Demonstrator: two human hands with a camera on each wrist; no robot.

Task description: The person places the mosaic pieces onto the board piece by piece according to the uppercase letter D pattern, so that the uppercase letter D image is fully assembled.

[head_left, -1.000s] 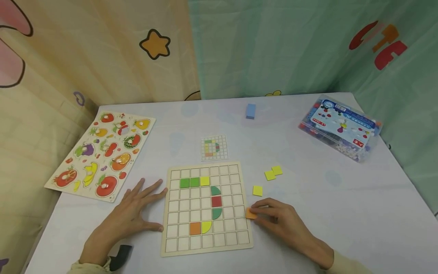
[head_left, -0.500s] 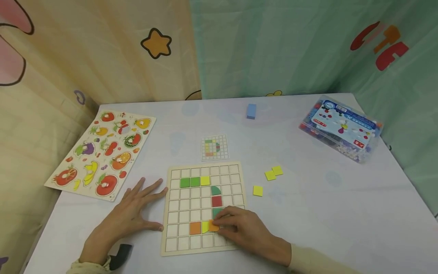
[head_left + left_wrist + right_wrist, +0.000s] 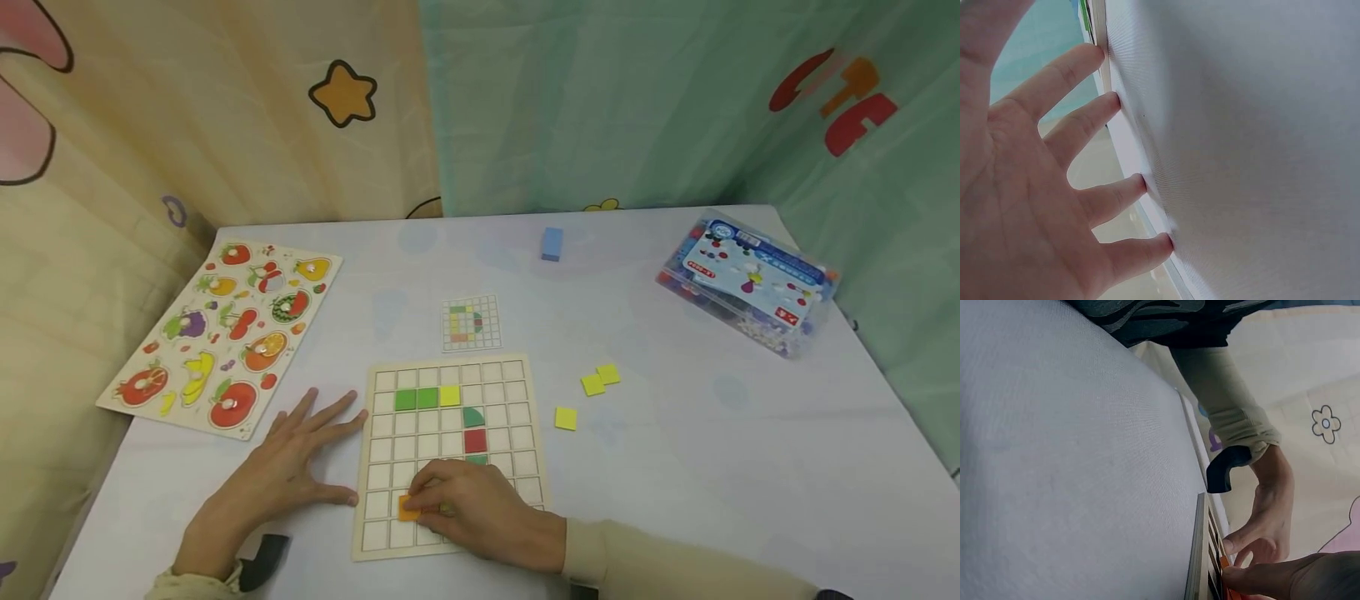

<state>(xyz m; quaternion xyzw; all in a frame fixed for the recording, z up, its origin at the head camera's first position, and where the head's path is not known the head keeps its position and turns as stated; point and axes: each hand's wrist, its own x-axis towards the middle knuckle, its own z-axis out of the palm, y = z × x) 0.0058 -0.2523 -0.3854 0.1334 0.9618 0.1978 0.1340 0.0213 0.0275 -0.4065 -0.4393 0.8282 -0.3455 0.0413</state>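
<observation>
My right hand (image 3: pixel 483 507) pinches an orange square tile (image 3: pixel 408 508) between thumb and fingers over the lower left of the wooden grid board (image 3: pixel 377 534). In the right wrist view the orange tile (image 3: pixel 1229 575) is at the board's surface. My left hand (image 3: pixel 292 471) lies spread along the board's left edge, thumb and fingertips at it. On the board are two green squares (image 3: pixel 416 400), a yellow square (image 3: pixel 449 396), a dark green quarter-circle (image 3: pixel 473 417) and a red square (image 3: pixel 475 441). Another dark green piece (image 3: pixel 476 459) is partly covered, and my right hand hides the lower-row pieces.
A small pattern card (image 3: pixel 470 323) lies behind the board. To the right are loose yellow tiles (image 3: pixel 566 418). Farther off are a blue block (image 3: pixel 552 244) and a clear plastic box (image 3: pixel 750 283). A fruit puzzle board (image 3: pixel 225 337) lies at the left.
My right hand has carried the orange tile from beside the board's right edge leftward across to the lower-left squares. My left hand has stayed in place.
</observation>
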